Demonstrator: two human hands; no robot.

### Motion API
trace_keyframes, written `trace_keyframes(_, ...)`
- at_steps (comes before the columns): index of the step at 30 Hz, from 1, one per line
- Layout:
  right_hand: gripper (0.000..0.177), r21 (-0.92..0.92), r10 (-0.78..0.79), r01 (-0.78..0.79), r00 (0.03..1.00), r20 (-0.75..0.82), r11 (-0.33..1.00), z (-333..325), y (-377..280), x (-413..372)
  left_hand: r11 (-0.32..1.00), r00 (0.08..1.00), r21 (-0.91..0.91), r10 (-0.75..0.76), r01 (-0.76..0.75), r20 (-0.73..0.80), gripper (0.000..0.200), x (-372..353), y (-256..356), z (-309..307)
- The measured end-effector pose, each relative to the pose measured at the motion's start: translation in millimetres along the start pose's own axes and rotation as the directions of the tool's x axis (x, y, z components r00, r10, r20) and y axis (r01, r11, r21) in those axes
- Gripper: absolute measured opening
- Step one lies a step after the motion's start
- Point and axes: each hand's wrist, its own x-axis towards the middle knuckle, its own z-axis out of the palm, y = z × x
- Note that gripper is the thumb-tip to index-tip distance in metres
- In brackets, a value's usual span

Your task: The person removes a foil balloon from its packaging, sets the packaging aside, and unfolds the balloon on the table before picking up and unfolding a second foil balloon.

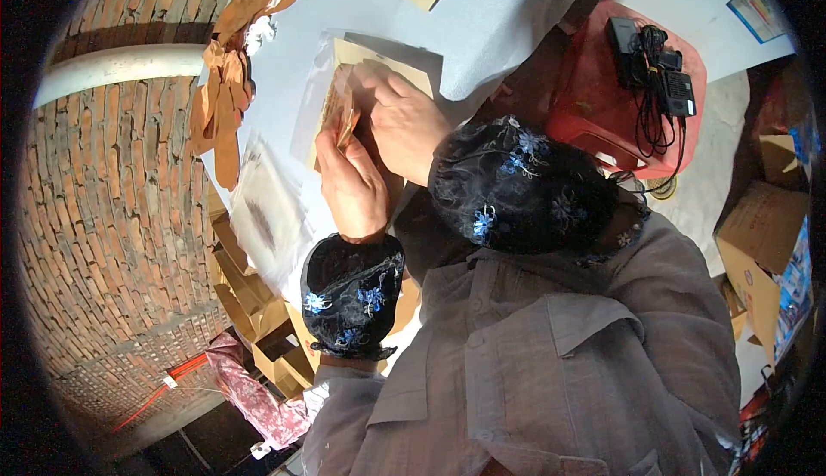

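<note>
My left hand (354,188) is closed, its thumb and fingers pinching the edge of a thin, glossy brown piece (348,125) whose kind I cannot make out. Beside it my right hand (406,119) lies with its fingers stretched out over a pale yellow card or flat packet (418,77); the fingertips are partly in shadow. Under and left of the hands spreads a clear plastic sheet or bag (311,102). Both forearms wear black sleeve covers with blue flowers.
A white table (490,33) carries brown strips (225,102) along its left edge and a stack of clear plastic bags (267,209). At right, black power adapters (675,93) with cables rest on a red plastic surface (585,97). Cardboard boxes (761,226) stand farther right.
</note>
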Motion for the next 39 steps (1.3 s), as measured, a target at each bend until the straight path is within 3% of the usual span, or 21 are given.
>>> trace_keyframes(5,0.035,-0.001,0.058,-0.059,0.996,-0.066,0.998,26.4,-9.9,7.1,1.0,1.0,-0.02,0.02,-0.02,-0.011,0.034,-0.2,-1.5,-0.5)
trace_keyframes(8,0.038,-0.102,0.049,-0.025,0.969,0.242,0.995,6.0,-9.7,10.2,1.0,1.0,-0.026,0.004,-0.005,-0.017,0.033,-0.3,-1.7,-0.7)
trace_keyframes(11,0.04,-0.115,0.095,-0.085,0.991,0.09,0.99,14.2,-11.3,7.1,0.999,0.999,-0.051,-0.01,0.008,-0.035,0.03,-0.8,-1.7,0.6)
trace_keyframes(13,0.039,-0.036,0.046,-0.046,0.999,-0.016,0.998,19.2,-7.1,8.8,0.998,0.999,-0.066,-0.009,0.007,-0.036,0.03,-0.8,-1.4,0.7)
trace_keyframes(17,0.038,0.129,-0.032,0.038,0.998,-0.049,0.991,14.4,0.8,6.8,1.0,1.0,-0.02,-0.016,0.016,-0.002,0.032,-1.0,-0.2,-0.4)
trace_keyframes(22,0.04,0.211,-0.01,0.046,0.986,-0.167,0.976,24.0,1.5,7.2,0.998,0.998,0.057,-0.01,0.006,0.069,0.031,-1.0,-0.3,-1.4)
trace_keyframes(25,0.047,0.266,-0.019,0.054,0.991,-0.133,0.962,25.6,3.6,6.3,0.968,0.971,0.08,0.232,-0.236,0.058,0.037,5.7,-4.4,-0.5)
trace_keyframes(30,0.047,0.08,-0.103,0.113,0.987,-0.123,0.99,33.8,7.5,8.7,0.967,0.948,-0.19,-0.107,0.169,0.301,0.051,24.4,14.4,-20.2)
trace_keyframes(31,0.041,0.269,-0.112,0.122,0.992,-0.053,0.955,17.3,13.5,4.4,0.935,0.93,-0.247,-0.168,0.256,0.327,0.054,29.4,12.4,-23.5)
trace_keyframes(33,0.035,0.213,-0.079,0.096,0.993,-0.085,0.972,20.5,10.9,4.9,0.865,0.878,-0.317,-0.243,0.388,0.413,0.062,43.4,4.6,-27.2)
trace_keyframes(34,0.033,0.183,-0.066,0.083,0.993,-0.102,0.979,25.3,8.7,5.5,0.866,0.895,-0.354,-0.204,0.354,0.397,0.056,49.0,-1.0,-26.3)
trace_keyframes(35,0.028,0.292,-0.074,0.14,0.971,-0.226,0.946,42.7,8.5,8.1,0.881,0.886,-0.292,-0.244,0.372,0.393,0.053,54.5,-0.7,-25.8)
trace_keyframes(36,0.027,0.247,-0.101,0.15,0.974,-0.202,0.957,40.4,10.3,7.1,0.892,0.878,-0.23,-0.284,0.389,0.386,0.05,60.5,1.4,-25.4)
trace_keyframes(39,0.024,0.189,-0.128,0.161,0.976,-0.176,0.969,31.0,11.8,5.3,0.971,0.869,-0.015,-0.207,0.238,0.449,0.046,79.6,-22.0,-19.5)
